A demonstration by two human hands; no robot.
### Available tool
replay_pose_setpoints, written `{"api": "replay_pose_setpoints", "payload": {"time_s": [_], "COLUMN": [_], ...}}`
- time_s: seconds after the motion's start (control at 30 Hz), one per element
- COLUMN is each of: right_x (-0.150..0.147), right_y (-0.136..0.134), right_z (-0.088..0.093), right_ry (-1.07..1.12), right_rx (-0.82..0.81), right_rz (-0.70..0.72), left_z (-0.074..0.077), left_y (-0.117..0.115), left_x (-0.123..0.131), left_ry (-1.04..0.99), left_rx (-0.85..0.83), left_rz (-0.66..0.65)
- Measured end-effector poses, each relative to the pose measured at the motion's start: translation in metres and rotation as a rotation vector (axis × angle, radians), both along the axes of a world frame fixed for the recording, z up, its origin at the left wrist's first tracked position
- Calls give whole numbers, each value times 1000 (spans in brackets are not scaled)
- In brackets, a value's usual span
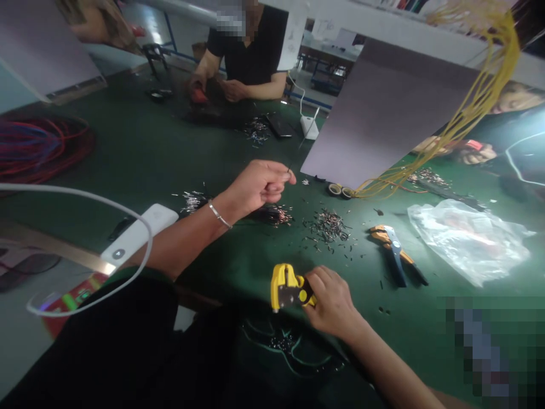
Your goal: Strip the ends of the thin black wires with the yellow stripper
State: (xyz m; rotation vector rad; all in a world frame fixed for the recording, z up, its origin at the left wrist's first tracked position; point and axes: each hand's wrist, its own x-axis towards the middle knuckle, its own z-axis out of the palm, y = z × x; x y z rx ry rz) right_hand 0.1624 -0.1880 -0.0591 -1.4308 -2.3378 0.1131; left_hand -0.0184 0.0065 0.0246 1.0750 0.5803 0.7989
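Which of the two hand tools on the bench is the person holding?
The yellow-bodied hand tool, held in the right hand; the orange-and-blue hand tool lies apart on the green mat.

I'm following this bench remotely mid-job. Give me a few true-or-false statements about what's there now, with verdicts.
The right hand grips a yellow hand tool. True.
The left hand holds the orange-and-black hand tool. False: that tool lies on the green work mat.
A metal bracelet circles the left wrist. True.
The yellow wires lie inside the clear plastic bag. False: they hang down to the mat, apart from the bag.
A co-worker is across the mat. True.
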Motion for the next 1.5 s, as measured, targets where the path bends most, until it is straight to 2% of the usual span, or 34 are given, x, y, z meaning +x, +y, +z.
{"api": "replay_pose_setpoints", "payload": {"time_s": [0.13, 0.27, 0.37, 0.47, 0.53, 0.67, 0.93, 1.17, 1.5], "right_x": [-3, 1, 4, 5, 5, 5, -5, -13, -17], "right_y": [5, 10, 10, 10, 12, 18, 25, 25, 19], "right_z": [-5, -13, -13, -6, 3, 17, 19, 22, 37], "right_ry": [135, 365, 577, 942, 1191, 1463, 1516, 1587, 1631], "right_rx": [-20, -63, -183, -380, -477, -565, -604, -546, -500], "right_rz": [14, -132, -237, -296, -271, -205, -213, -178, -130], "left_z": [6, -1, -3, -2, 0, -1, -6, -5, -8], "left_y": [2, -4, -9, -17, -23, -35, -54, -70, -71], "left_x": [-6, -1, 4, 8, 10, 16, 26, 32, 33], "left_ry": [-42, -38, -23, 3, 29, 62, 80, 37, -130], "left_rx": [-6, -37, -36, -39, -37, -40, -64, -136, -144], "left_rz": [-55, -82, -77, -50, -28, -7, 0, -71, -122]}}
